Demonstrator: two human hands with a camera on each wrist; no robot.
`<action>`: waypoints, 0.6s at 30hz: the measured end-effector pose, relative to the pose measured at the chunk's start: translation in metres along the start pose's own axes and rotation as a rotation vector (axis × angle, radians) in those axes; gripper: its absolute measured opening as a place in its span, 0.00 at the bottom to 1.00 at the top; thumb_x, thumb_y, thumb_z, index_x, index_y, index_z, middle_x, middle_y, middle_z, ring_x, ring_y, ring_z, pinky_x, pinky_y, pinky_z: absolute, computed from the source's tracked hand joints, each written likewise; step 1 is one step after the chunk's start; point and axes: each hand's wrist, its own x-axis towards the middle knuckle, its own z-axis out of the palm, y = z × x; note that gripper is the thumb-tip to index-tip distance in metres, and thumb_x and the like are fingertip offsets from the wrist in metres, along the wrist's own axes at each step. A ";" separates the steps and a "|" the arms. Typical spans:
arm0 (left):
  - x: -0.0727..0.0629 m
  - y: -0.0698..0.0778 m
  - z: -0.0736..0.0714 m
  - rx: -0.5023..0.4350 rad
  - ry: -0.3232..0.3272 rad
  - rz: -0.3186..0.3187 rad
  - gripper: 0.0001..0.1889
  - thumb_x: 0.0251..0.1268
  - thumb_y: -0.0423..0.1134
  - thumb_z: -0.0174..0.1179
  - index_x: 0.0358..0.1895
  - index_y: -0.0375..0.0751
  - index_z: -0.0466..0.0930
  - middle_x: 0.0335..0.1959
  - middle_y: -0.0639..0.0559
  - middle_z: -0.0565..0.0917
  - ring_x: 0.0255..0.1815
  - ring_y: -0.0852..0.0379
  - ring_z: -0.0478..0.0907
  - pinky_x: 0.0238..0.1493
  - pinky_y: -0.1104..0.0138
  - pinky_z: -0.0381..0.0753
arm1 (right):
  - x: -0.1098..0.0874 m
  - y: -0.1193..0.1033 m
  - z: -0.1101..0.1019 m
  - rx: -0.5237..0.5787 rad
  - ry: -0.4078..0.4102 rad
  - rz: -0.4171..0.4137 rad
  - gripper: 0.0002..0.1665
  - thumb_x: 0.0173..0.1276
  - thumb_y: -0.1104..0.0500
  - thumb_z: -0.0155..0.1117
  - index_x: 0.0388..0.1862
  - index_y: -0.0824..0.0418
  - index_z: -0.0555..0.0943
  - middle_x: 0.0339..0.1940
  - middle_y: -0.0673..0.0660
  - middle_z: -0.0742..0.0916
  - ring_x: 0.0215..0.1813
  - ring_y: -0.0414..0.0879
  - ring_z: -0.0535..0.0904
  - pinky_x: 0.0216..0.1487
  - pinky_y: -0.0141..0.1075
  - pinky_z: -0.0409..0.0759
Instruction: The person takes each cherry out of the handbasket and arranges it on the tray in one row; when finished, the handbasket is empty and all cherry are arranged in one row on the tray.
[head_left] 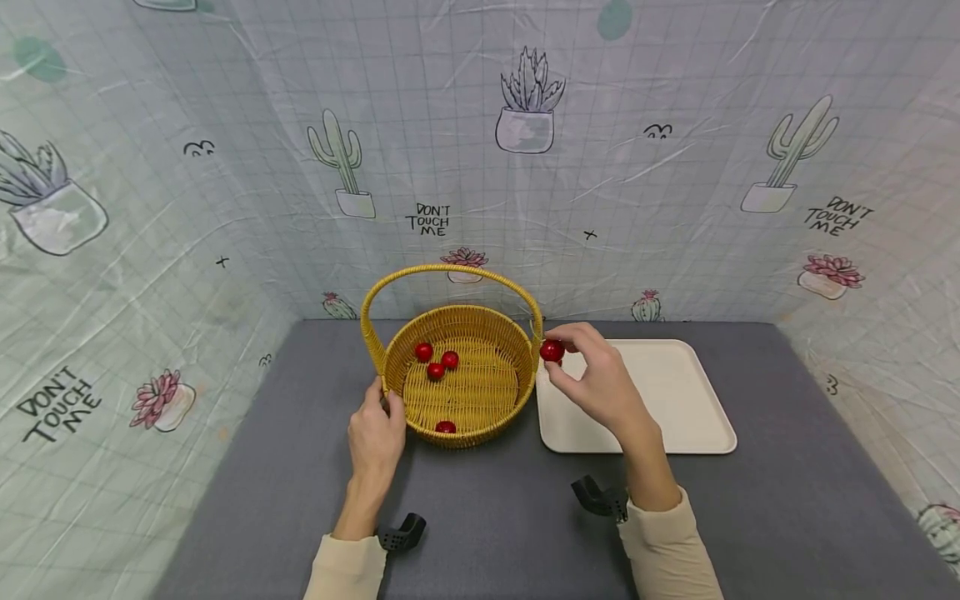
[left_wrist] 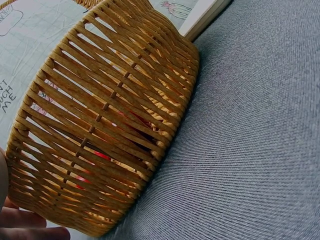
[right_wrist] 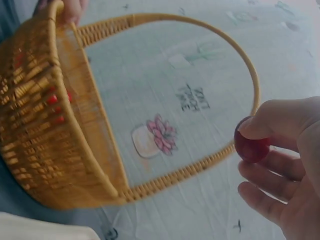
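A yellow woven basket (head_left: 483, 387) with a tall hoop handle stands before me, several small red round fruits (head_left: 436, 372) lying inside. My left hand (head_left: 377, 435) grips its left rim, thumb inside and fingers outside the weave; in the left wrist view those fingers (left_wrist: 32, 226) show at the lower left. Just beyond the handle's right foot, my right hand (head_left: 603, 383) pinches one glossy red round fruit (right_wrist: 251, 141) between thumb and fingers. That fruit is held over the left edge of the cream tray (head_left: 675, 392).
The tray lies close to the basket's right side on the grey table (head_left: 480, 517). Behind and on both sides hangs a sheet (head_left: 450, 108) printed with cacti and lettering. A black wrist mount (head_left: 401, 533) sticks out from each forearm.
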 end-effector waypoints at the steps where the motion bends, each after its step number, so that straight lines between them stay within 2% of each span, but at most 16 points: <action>1: 0.000 0.000 0.000 0.002 -0.001 -0.002 0.23 0.75 0.40 0.52 0.63 0.26 0.76 0.42 0.29 0.87 0.30 0.37 0.86 0.34 0.45 0.82 | 0.000 0.002 -0.002 -0.004 0.019 0.009 0.21 0.60 0.68 0.71 0.54 0.62 0.81 0.49 0.55 0.85 0.46 0.45 0.80 0.50 0.33 0.79; 5: 0.000 0.001 -0.001 0.005 -0.007 -0.009 0.23 0.75 0.40 0.52 0.63 0.27 0.76 0.41 0.29 0.87 0.30 0.38 0.86 0.34 0.45 0.82 | -0.001 0.012 -0.008 -0.015 0.072 0.049 0.24 0.59 0.70 0.71 0.56 0.65 0.81 0.50 0.58 0.85 0.46 0.49 0.82 0.50 0.30 0.77; 12: 0.000 0.002 -0.003 0.008 -0.004 -0.006 0.23 0.75 0.40 0.51 0.63 0.26 0.76 0.38 0.31 0.88 0.25 0.42 0.84 0.30 0.47 0.81 | -0.003 0.027 -0.010 -0.020 0.092 0.123 0.24 0.60 0.69 0.72 0.56 0.67 0.81 0.50 0.61 0.85 0.47 0.53 0.84 0.51 0.48 0.82; 18: 0.000 0.003 -0.003 0.013 -0.005 0.001 0.23 0.75 0.40 0.51 0.63 0.26 0.75 0.42 0.30 0.88 0.28 0.41 0.85 0.30 0.47 0.82 | -0.003 0.038 -0.007 -0.026 0.077 0.183 0.23 0.61 0.69 0.71 0.56 0.67 0.81 0.50 0.62 0.84 0.47 0.55 0.84 0.51 0.50 0.83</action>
